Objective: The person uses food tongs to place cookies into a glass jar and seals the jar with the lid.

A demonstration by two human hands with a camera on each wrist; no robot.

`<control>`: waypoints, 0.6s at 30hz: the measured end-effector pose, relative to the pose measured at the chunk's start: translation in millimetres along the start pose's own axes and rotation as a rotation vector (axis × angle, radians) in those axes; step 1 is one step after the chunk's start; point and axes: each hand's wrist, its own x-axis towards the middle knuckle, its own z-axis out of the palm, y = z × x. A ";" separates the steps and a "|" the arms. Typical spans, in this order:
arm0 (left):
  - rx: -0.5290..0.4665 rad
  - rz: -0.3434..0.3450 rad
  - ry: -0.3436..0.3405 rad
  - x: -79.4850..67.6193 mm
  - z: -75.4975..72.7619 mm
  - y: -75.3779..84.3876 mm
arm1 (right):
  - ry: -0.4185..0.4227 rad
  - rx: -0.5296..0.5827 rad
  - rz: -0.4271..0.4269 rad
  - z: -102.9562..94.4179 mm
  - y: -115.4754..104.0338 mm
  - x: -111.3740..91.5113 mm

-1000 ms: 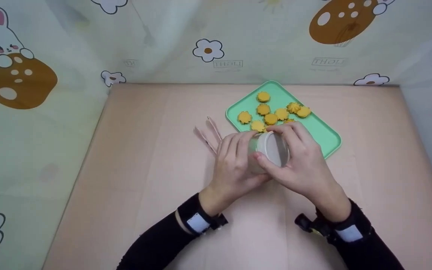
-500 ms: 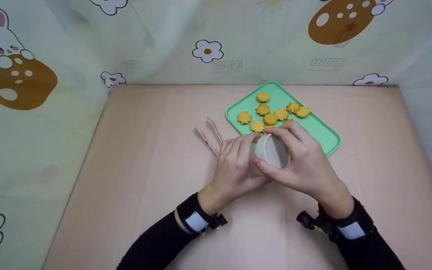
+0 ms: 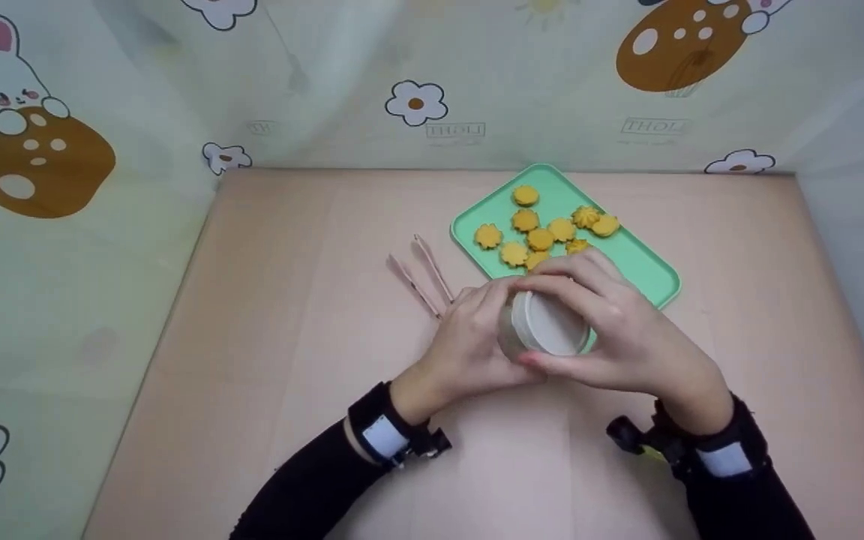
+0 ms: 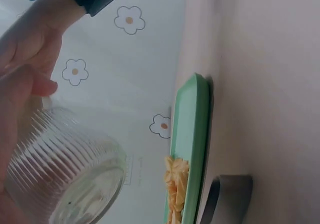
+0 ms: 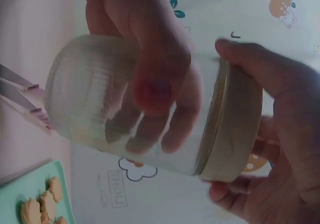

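A clear ribbed jar (image 5: 85,88) with an off-white lid (image 3: 558,328) is held tilted above the table, its lid end toward the right hand. My left hand (image 3: 469,349) grips the jar's body, thumb on one side and fingers curled round the other. The lid's rim is held between the thumb and fingers of my right hand (image 3: 619,330). In the right wrist view, the lid (image 5: 237,129) sits on the jar's mouth. No contents can be made out through the glass. The jar's base (image 4: 90,196) shows in the left wrist view.
Beyond the hands lies a green tray (image 3: 646,274) bearing several yellow flower-shaped cookies (image 3: 540,240). Pale pink tongs (image 3: 415,287) rest on the table left of the tray, partly behind the left hand. A patterned curtain (image 3: 327,97) hangs along the back edge.
Both hands and the jar have come slightly nearer to me, with the lid facing up more. My right hand has turned on the lid, its wrist swinging right.
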 end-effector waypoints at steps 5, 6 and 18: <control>-0.248 0.005 -0.110 0.3 -2.6 -0.6 | -0.062 0.132 -0.123 -8.3 -3.2 -0.6; -0.314 0.010 -0.138 0.5 -2.7 -0.5 | -0.080 0.160 -0.139 -10.1 -4.3 -0.9; -0.194 0.017 -0.100 0.5 -0.1 5.7 | -0.104 0.166 -0.085 -16.2 -14.3 -4.3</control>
